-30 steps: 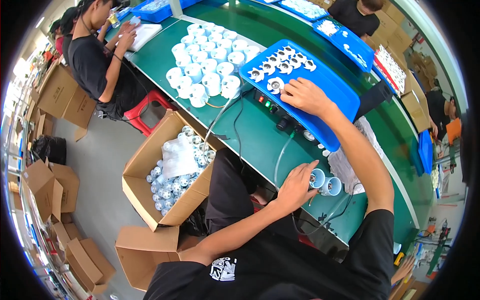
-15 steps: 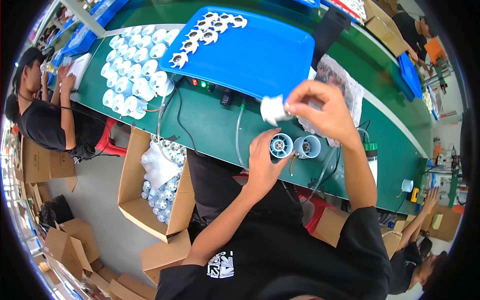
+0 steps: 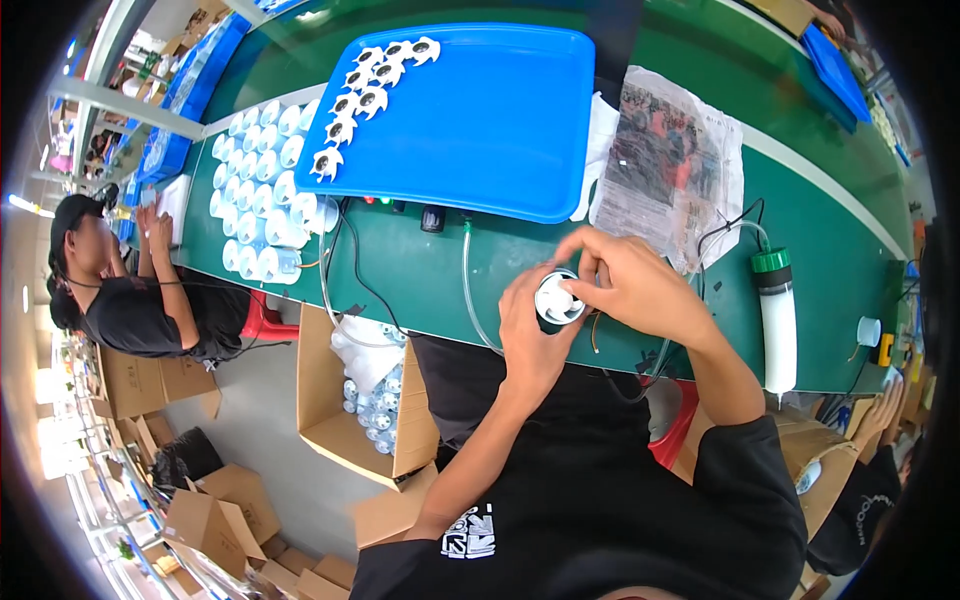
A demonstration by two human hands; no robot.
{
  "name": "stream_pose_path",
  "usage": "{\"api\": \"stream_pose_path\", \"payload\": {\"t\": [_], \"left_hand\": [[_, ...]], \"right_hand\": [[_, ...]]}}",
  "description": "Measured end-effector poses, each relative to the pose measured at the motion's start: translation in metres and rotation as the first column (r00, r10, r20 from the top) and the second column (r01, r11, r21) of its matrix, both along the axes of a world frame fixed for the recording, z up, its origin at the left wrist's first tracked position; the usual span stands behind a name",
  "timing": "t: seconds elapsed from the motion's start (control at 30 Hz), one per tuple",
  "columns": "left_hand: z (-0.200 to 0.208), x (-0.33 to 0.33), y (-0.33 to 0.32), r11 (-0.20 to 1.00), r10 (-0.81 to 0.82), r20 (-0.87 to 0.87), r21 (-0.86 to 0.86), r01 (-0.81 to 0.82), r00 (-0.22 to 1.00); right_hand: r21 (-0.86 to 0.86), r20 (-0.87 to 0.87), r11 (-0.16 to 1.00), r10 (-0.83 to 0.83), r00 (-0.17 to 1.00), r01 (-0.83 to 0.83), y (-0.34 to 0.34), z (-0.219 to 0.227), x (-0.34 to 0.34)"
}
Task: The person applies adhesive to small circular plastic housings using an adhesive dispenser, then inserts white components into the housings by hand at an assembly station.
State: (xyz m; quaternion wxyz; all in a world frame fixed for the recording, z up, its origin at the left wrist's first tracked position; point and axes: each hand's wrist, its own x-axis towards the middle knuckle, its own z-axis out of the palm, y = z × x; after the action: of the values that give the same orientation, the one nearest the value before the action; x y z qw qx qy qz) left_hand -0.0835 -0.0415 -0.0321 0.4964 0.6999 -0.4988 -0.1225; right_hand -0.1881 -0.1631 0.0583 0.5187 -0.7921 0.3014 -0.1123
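My left hand (image 3: 532,340) is wrapped round a small pale-blue round housing (image 3: 580,313), held upright over the green bench with its mouth facing up. Inside that mouth sits a white fan impeller (image 3: 556,302). My right hand (image 3: 645,285) reaches over from the right, its thumb and bent fingers on the impeller at the rim. A short orange wire (image 3: 596,338) shows under my right hand, which hides what it belongs to. On the blue tray (image 3: 480,130) beyond my hands, several white impellers (image 3: 371,101) lie at the left end.
Several pale-blue housings (image 3: 262,200) stand in rows at the bench's left. A white tube with a green cap (image 3: 777,320) lies right, below a printed paper sheet (image 3: 665,150). A clear hose (image 3: 468,290) crosses the bench. A carton (image 3: 420,425) of parts stands below; a co-worker (image 3: 140,310) sits left.
My right hand has brought the white impeller down from beside the tray into the housing in my left hand. The view has shifted, and the second housing is now covered by my right hand.
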Motion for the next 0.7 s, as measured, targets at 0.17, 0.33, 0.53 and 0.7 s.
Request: {"api": "stream_pose_path", "payload": {"t": [0.17, 0.33, 0.53, 0.7], "left_hand": [[0.005, -0.001, -0.002, 0.999, 0.031, -0.033, 0.019, -0.031, 0.999], [0.004, -0.002, -0.004, 1.0, 0.002, 0.044, 0.016, -0.003, 0.999], [0.003, 0.001, -0.001, 0.999, -0.042, 0.015, 0.009, 0.042, 0.999], [0.005, -0.004, -0.002, 1.0, 0.003, -0.081, 0.017, -0.002, 0.997]], "right_hand": [[0.028, 0.066, 0.995, -0.097, 0.993, 0.095, -0.008, -0.001, -0.008], [-0.272, 0.105, 0.961, -0.016, 0.994, 0.044, -0.003, -0.024, -0.011], [-0.371, -0.074, 0.928, -0.011, 0.997, -0.017, 0.005, -0.016, -0.007], [-0.33, 0.089, 0.941, -0.042, 0.995, 0.069, 0.002, -0.015, -0.011]]}}
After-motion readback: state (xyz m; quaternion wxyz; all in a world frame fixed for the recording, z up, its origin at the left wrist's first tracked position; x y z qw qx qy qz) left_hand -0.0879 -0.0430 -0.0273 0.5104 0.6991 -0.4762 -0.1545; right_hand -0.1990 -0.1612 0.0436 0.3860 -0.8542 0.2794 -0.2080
